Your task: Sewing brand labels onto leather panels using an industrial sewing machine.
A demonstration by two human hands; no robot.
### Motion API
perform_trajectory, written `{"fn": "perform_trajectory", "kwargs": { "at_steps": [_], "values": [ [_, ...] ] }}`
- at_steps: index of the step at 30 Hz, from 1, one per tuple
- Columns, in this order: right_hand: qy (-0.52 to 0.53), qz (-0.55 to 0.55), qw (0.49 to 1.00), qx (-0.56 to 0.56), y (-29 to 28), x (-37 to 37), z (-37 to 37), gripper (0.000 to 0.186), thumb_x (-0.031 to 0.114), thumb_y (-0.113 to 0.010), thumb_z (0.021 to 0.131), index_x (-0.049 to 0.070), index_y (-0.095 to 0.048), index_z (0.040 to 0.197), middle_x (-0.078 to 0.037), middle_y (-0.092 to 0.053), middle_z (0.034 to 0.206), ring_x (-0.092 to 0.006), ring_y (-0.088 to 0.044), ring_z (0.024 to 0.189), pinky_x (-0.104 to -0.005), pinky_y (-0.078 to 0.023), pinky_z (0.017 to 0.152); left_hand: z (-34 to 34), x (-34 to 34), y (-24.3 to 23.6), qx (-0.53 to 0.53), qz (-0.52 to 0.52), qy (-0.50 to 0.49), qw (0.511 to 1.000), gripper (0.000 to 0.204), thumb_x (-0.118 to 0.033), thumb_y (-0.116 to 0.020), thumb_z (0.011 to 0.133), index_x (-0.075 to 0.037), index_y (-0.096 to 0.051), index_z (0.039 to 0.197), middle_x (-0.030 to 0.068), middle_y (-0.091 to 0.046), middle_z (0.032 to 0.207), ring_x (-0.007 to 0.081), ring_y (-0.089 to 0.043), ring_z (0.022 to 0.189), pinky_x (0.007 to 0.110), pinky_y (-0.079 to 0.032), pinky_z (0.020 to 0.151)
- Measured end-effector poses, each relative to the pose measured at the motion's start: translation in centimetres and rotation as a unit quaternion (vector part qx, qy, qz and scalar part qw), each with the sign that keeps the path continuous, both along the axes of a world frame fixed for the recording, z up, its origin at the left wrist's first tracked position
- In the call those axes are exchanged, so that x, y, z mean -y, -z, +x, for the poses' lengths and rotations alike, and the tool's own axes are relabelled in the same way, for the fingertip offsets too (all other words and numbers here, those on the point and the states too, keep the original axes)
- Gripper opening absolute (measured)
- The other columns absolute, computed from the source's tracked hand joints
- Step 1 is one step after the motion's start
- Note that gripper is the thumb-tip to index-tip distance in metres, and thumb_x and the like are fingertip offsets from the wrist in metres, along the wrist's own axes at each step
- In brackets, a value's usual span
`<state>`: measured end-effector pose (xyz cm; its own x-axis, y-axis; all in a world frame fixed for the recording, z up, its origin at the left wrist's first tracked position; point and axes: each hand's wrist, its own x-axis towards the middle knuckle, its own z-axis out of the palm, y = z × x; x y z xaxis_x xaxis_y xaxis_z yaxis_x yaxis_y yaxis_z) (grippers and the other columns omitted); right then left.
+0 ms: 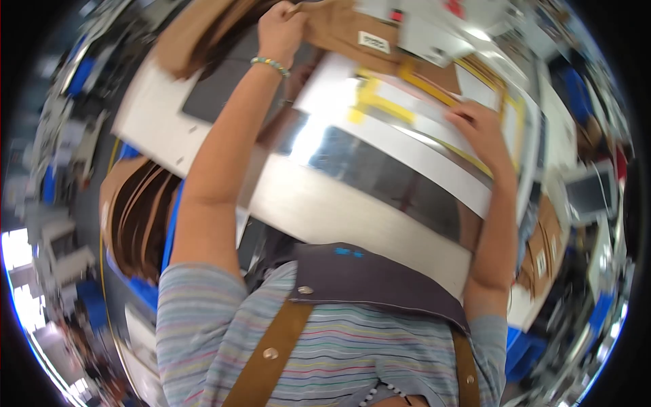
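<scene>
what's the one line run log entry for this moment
left hand: gripping cardboard box edge | right hand: flat on shiny metal sheet | sheet: on white worktable, yellow tape on top

Both arms stretched forward and up from the lower edge, elbows nearly straight. Left hand (281,27) raised farthest, fingers curled shut in a pinching grip, a beaded band around the wrist just below it. Right hand (478,129) lower and well apart from the left, palm down, fingers spread and pressed flat, forearm bare.
</scene>
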<state>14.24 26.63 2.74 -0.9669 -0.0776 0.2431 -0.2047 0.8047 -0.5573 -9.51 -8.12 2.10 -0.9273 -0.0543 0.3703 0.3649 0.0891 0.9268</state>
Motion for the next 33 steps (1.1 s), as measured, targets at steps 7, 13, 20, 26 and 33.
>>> {"fn": "perform_trajectory", "kwargs": {
  "at_steps": [7, 13, 20, 26, 33],
  "values": [
    [-0.008, 0.025, 0.999, 0.031, -1.3, 2.1, 0.3, 0.02, 0.013, -0.07, 0.1, -0.008, -0.07, 0.101, -0.011, -0.062, 0.087, -0.0205, -0.056, 0.078, -0.0317, -0.045, 0.073, 9.2, 27.8, -13.2, -0.201, -0.17, -0.27, 0.926, 0.013, -0.009, -0.077, 0.092, -0.004, -0.068, 0.084, -0.0046, -0.055, 0.08, 0.0067, -0.05, 0.071, 0.024, -0.041, 0.064],
    [0.0, 0.025, 0.999, 0.03, -1.4, 2.6, 0.4, 0.02, 0.012, -0.069, 0.101, -0.008, -0.071, 0.105, -0.012, -0.064, 0.091, -0.0209, -0.06, 0.081, -0.0311, -0.047, 0.075, 19.9, 48.9, -11.8, -0.16, -0.083, -0.434, 0.882, 0.012, 0.001, -0.075, 0.087, -0.003, -0.065, 0.092, -0.0024, -0.062, 0.089, 0.0093, -0.056, 0.076, 0.027, -0.05, 0.068],
    [-0.008, 0.026, 1.0, 0.012, -1.1, 2.9, 0.4, 0.021, 0.012, -0.068, 0.101, -0.008, -0.072, 0.107, -0.011, -0.065, 0.093, -0.0206, -0.06, 0.08, -0.0313, -0.048, 0.074, 32.5, 61.4, 1.5, 0.104, -0.118, -0.567, 0.808, 0.008, 0.001, -0.068, 0.083, -0.001, -0.061, 0.081, -0.0003, -0.057, 0.077, 0.0098, -0.052, 0.067, 0.028, -0.049, 0.065],
    [-0.009, 0.014, 1.0, 0.008, -0.5, 2.7, 0.3, 0.021, 0.011, -0.068, 0.101, -0.008, -0.072, 0.108, -0.012, -0.065, 0.093, -0.0204, -0.06, 0.079, -0.031, -0.047, 0.074, 37.9, 60.6, 4.8, 0.157, -0.283, -0.645, 0.693, 0.011, -0.01, -0.07, 0.08, -0.002, -0.066, 0.086, 0.0066, -0.065, 0.082, 0.0221, -0.063, 0.076, 0.036, -0.055, 0.077],
    [-0.029, -0.073, 0.997, -0.003, -2.4, 0.9, 0.1, 0.026, 0.018, -0.068, 0.103, -0.007, -0.074, 0.105, -0.01, -0.072, 0.102, -0.0189, -0.067, 0.092, -0.0303, -0.051, 0.085, 32.2, 52.7, 0.5, -0.091, -0.501, -0.705, 0.493, 0.058, -0.05, -0.079, 0.091, -0.011, -0.069, 0.133, 0.0256, -0.04, 0.164, 0.0407, -0.037, 0.152, 0.062, -0.036, 0.114]
  ]
}}
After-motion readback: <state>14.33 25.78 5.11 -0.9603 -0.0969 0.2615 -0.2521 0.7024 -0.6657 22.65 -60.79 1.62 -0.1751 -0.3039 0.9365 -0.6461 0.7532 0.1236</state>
